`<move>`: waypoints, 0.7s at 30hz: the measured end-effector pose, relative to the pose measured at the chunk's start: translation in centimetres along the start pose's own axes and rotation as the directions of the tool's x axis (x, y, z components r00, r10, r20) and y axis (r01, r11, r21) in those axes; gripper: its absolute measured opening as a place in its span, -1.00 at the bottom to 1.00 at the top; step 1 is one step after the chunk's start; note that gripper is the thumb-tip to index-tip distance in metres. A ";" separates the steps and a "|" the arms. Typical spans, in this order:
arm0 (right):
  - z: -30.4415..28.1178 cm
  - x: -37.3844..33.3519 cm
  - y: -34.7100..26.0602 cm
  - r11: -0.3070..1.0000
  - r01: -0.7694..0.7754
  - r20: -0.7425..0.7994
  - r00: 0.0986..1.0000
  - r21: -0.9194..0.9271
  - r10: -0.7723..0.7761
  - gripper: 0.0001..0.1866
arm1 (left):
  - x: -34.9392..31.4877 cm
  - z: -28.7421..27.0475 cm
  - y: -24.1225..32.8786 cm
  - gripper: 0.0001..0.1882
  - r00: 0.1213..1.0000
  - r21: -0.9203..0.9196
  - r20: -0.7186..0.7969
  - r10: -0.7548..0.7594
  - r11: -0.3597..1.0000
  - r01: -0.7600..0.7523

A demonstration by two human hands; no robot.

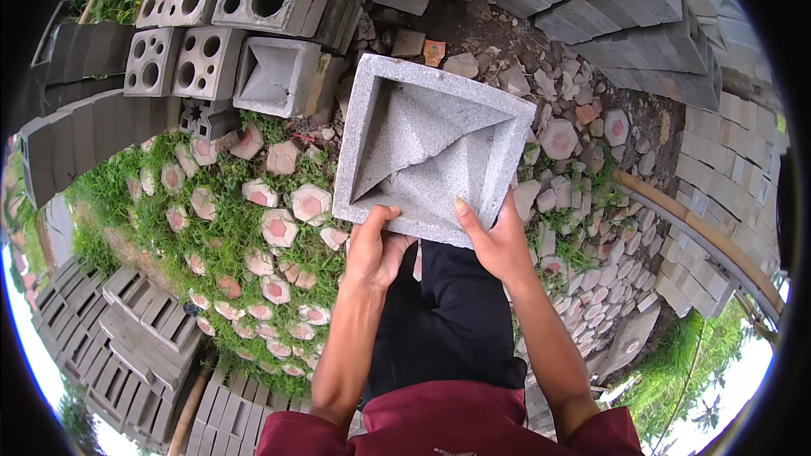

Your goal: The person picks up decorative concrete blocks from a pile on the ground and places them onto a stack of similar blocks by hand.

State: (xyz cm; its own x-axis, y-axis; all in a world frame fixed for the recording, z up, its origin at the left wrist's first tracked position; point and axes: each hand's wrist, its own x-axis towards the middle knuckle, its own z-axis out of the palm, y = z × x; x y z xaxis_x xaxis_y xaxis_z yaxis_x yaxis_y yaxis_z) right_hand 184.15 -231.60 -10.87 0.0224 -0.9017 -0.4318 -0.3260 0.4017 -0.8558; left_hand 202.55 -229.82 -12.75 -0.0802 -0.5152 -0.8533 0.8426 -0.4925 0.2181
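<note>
A square grey concrete ventilation block (432, 150) is held up in front of me, slightly tilted. Its raised frame surrounds a recess with slanted faces and a diagonal ridge. My left hand (378, 247) grips the lower left edge, thumb on the frame and fingers partly hidden beneath. At the lower right corner, my right hand (497, 241) clasps the block with its thumb over the front rim and its fingers along the side and underneath. A similar block (275, 78) sits in the stack just left of the held one.
Blocks with round holes (269, 0) are stacked at the upper left. Grey blocks (650, 42) line the upper right. Hexagonal pavers (279, 226) lie in grass, with rubble (507, 76) beyond. Bamboo poles (701, 236) cross on the right, and slatted blocks (144, 346) fill the lower left.
</note>
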 end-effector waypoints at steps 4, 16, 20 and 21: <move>1.5 4.0 0.4 0.991 -0.129 -0.169 0.978 -0.015 0.125 -0.25 | 4.3 3.9 2.3 -0.64 1.000 0.013 0.006 0.004 1.000 -0.004; 0.6 25.1 3.1 0.910 -0.375 -0.286 0.904 -0.177 0.317 -0.50 | 22.8 12.5 7.1 -0.59 0.995 0.189 -0.102 0.000 0.982 0.020; 0.1 30.4 4.7 0.927 -0.311 -0.285 0.926 -0.210 0.246 -0.48 | 28.1 14.8 8.4 -0.61 0.995 0.184 -0.098 -0.011 0.983 0.029; 0.1 31.7 4.7 0.931 -0.271 -0.300 0.934 -0.244 0.194 -0.48 | 29.2 15.5 8.9 -0.62 0.995 0.186 -0.094 -0.018 0.982 0.035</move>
State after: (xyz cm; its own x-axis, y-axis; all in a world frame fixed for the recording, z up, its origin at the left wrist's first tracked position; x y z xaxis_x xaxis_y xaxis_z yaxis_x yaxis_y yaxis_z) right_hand 183.45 -258.24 -28.63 -0.3258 -0.8124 -0.4835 -0.5400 0.5797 -0.6102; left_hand 199.47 -260.15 -28.42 -0.0446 -0.4381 -0.8978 0.7252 -0.6323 0.2725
